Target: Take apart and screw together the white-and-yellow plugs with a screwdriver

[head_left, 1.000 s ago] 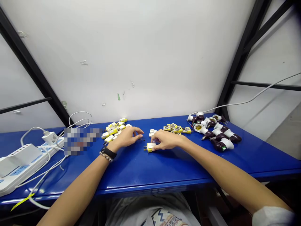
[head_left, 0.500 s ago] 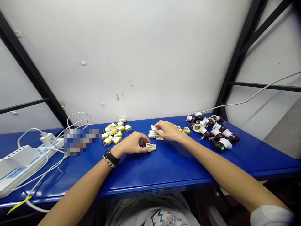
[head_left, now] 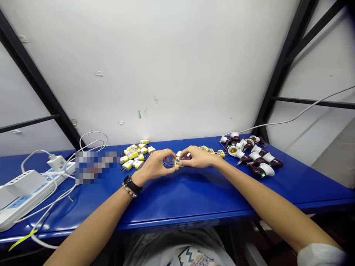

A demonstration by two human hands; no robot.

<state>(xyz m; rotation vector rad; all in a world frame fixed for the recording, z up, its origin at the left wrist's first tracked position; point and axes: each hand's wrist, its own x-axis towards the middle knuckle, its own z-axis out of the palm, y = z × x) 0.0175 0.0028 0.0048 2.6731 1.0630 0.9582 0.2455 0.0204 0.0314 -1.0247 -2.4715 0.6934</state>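
My left hand (head_left: 157,164) pinches a small yellow plug adapter (head_left: 176,163) between thumb and fingers, its prongs pointing left. From the other side, my right hand (head_left: 195,157) has its fingertips closed at the plug's right end. They appear to grip a small white plug cover, mostly hidden by the fingers. The two hands meet just above the blue table. Behind the right fingers, part of a group of white covers (head_left: 179,153) shows. Several open yellow plug bases (head_left: 220,153) lie beyond the right hand, with their inner parts showing.
Left of my hands is a pile of yellow-and-white plugs (head_left: 133,156). Purple-and-white lamp holders (head_left: 256,157) crowd the right side. A white power strip (head_left: 30,197) with loose cables lies at left on the blue table (head_left: 194,199). A white wall (head_left: 177,74) rises behind.
My right hand has moved from the white covers toward the left hand and now touches the plug. My left hand has lifted the plug slightly up and left.
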